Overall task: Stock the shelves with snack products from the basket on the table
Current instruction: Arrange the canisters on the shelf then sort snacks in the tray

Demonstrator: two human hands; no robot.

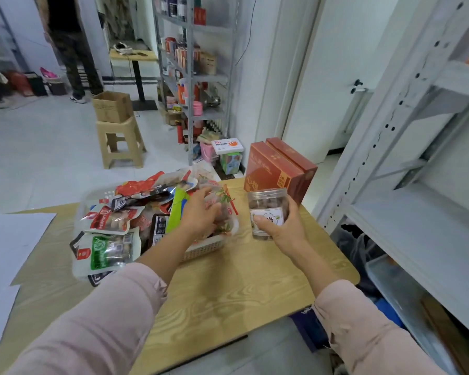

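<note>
A white plastic basket (209,249) heaped with snack packets (111,220) stands on the wooden table (228,290). My left hand (201,212) reaches into the right side of the basket, fingers spread over a clear packet with red print (225,204). My right hand (279,228) grips a clear round jar (268,207) of brown snacks with a white label, standing just right of the basket. The grey metal shelves (423,220) rise at the right, their nearest boards bare.
Two red-brown boxes (276,169) stand at the table's far right corner. White paper sheets (8,239) lie on the table's left. Beyond are a beige stool (119,142) carrying a cardboard box (111,106), a stocked grey rack (192,69), and a person standing (73,50).
</note>
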